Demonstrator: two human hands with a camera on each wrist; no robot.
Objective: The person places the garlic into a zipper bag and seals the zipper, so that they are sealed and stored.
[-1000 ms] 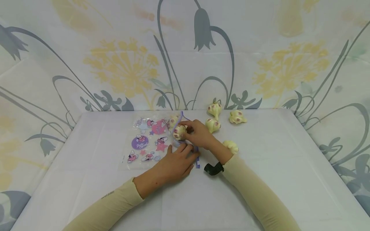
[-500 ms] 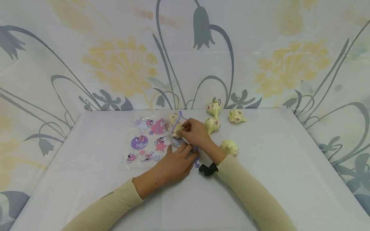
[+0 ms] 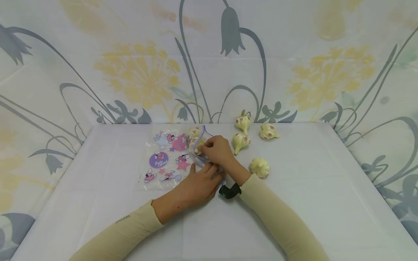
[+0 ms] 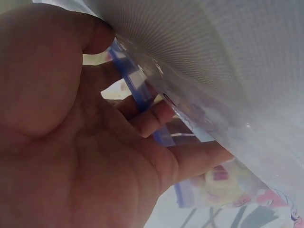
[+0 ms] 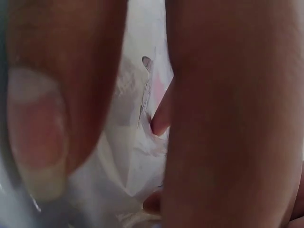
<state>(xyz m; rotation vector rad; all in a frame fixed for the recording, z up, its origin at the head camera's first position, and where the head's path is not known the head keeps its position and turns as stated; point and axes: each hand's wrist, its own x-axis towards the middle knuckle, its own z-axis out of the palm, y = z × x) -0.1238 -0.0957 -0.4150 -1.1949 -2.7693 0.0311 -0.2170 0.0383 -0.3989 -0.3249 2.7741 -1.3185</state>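
A clear plastic zip bag [image 3: 183,177] printed with pink and purple cartoon pictures lies flat, its purple-edged mouth raised on the right. My left hand [image 3: 200,183] holds the lower side of that mouth; in the left wrist view, the blue zip strip [image 4: 137,88] passes among its fingers. Just inside the mouth are two garlic bulbs, the farther bulb [image 3: 195,131] and the nearer bulb [image 3: 197,145]. With curled thumb and forefinger, my right hand [image 3: 218,149] pinches the nearer bulb at its right end. In the right wrist view, thumb [image 5: 38,133] and finger fill most of the picture.
Several other garlic bulbs lie to the right: one at the back [image 3: 243,123], one beside it [image 3: 269,131], one below [image 3: 240,141] and one nearer [image 3: 259,167]. A dark curved piece [image 3: 230,191] sits at the right wrist. Patterned cloth [image 3: 281,65] stands behind the white table [image 3: 326,203].
The right hand has moved left, carrying the nearer garlic bulb farther into the bag's mouth. The left hand has stayed at the bag's edge.
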